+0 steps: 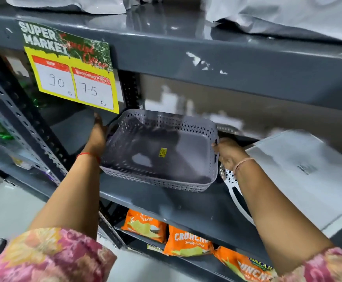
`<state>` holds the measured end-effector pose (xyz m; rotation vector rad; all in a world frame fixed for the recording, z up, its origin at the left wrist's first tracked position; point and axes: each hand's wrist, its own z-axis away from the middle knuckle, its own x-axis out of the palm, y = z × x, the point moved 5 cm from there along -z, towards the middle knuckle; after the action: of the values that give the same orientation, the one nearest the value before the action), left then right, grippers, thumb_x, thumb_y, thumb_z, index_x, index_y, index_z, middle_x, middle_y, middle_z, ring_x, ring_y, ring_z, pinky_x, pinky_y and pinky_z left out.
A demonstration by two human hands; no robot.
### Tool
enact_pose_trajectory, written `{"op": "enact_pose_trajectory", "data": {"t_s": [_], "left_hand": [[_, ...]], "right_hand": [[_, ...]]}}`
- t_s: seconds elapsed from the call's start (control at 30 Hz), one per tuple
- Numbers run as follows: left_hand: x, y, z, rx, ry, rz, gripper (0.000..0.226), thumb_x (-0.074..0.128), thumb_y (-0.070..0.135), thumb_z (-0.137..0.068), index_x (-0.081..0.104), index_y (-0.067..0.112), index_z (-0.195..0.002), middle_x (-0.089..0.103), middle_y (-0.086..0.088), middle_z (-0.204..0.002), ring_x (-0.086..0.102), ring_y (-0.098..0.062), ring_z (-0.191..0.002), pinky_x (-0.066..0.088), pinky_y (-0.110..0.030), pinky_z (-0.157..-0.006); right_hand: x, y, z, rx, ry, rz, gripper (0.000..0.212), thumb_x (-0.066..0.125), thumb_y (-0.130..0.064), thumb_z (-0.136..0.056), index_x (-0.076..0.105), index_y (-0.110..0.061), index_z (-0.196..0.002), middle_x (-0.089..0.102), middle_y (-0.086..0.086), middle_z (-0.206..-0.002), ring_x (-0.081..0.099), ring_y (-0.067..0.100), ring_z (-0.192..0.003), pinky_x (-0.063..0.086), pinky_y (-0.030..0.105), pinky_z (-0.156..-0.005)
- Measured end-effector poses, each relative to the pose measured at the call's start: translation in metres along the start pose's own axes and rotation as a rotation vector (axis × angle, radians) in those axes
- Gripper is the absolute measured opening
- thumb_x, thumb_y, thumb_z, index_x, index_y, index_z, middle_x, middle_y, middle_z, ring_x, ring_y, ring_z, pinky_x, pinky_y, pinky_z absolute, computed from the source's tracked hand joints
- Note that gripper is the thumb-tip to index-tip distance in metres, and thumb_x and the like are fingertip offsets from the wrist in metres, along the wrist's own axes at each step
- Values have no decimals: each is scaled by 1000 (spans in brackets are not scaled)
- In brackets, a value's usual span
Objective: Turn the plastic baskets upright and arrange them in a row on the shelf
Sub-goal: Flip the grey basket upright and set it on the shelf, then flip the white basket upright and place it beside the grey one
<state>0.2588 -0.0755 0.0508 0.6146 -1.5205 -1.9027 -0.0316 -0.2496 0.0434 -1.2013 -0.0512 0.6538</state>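
Note:
A grey perforated plastic basket (pixel 158 151) stands upright on the dark grey shelf (pixel 166 202), with a small yellow sticker on its floor. It looks like a nested stack, since several rims show at its front edge. My left hand (pixel 97 137) presses flat against its left wall. My right hand (pixel 227 152) grips the rim of its right wall. A white perforated basket (pixel 232 187) lies tipped beside it on the right, mostly hidden behind my right forearm.
A yellow price sign (pixel 74 78) hangs from the shelf above. A perforated upright post (pixel 129 90) stands behind the basket's left corner. A grey-white packet (pixel 300 176) lies at the right. Orange crisp bags (pixel 186 240) fill the shelf below.

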Motion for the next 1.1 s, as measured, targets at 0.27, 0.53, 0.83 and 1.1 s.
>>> {"op": "enact_pose_trajectory", "data": {"t_s": [0.27,0.53,0.83,1.1], "left_hand": [[-5,-4,5,4,174,-419,91,12,75,-79,35,10,-139,38,-22,-145,36,-38,-134,29,-50,-113],[138,-1,92,562,124,-652,63,16,37,-95,10,-2,-144,4,-21,-156,-3,-29,-146,-11,-27,-116],[285,-92,241,711,-107,-436,82,12,67,-84,0,14,-145,-9,-1,-155,-18,-2,-143,-9,-24,-119],[343,-138,280,184,41,-100,55,24,30,-97,5,13,-146,3,1,-158,3,-7,-144,1,-20,-116]], "right_hand": [[-3,-8,29,-304,40,214,42,48,-10,-94,42,-4,-134,50,16,-139,46,32,-128,37,37,-105],[-65,10,83,-859,343,930,47,49,-27,-89,54,-2,-128,47,18,-142,48,33,-130,35,38,-109],[-229,69,73,-417,619,907,85,26,-63,-77,52,2,-126,46,24,-141,45,37,-130,35,44,-110],[-316,107,50,32,305,832,88,26,-72,-83,32,-7,-143,35,17,-150,40,33,-133,32,37,-108]]}}
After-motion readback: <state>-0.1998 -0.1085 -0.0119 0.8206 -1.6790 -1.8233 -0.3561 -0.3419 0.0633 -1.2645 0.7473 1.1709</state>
